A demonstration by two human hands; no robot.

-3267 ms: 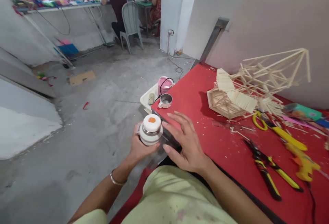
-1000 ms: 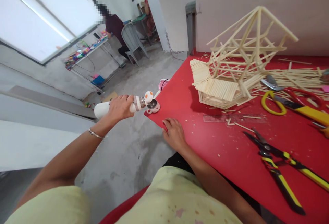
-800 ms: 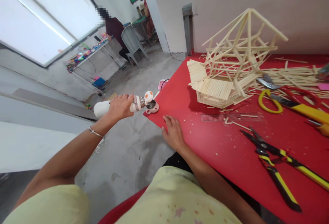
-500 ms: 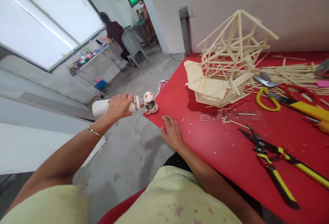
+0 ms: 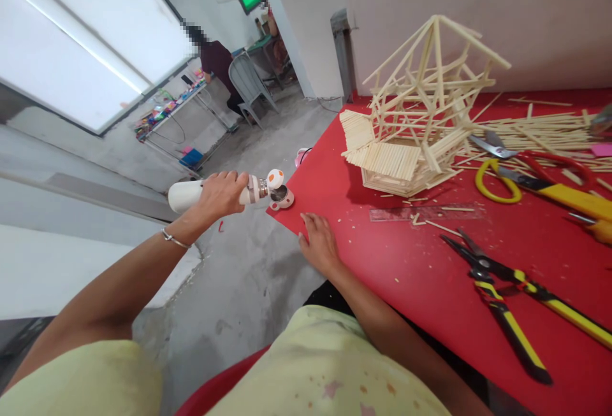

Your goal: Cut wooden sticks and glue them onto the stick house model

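My left hand (image 5: pixel 220 194) is wrapped round a white flask (image 5: pixel 185 195) held sideways, its open lid with an orange dot (image 5: pixel 275 179) tipped over a small white cup (image 5: pixel 283 197) at the corner of the red table (image 5: pixel 411 276). My right hand (image 5: pixel 319 245) lies flat on the table's near edge, fingers stretched out, holding nothing. A house frame of thin wooden sticks (image 5: pixel 421 110) stands farther back on the table.
Black-and-yellow pliers (image 5: pixel 502 301), a clear ruler (image 5: pixel 425 213), yellow-handled scissors (image 5: pixel 507 180) and loose sticks (image 5: pixel 540 132) lie on the table. A pink object (image 5: pixel 301 156) sits beyond the cup. A seated person (image 5: pixel 215 62) works at a far bench beside a grey chair (image 5: pixel 246 81).
Earlier the flask stood upright in my left hand near my lap with the right hand beside it. Now it is held sideways over the cup, and the right hand rests on the table.
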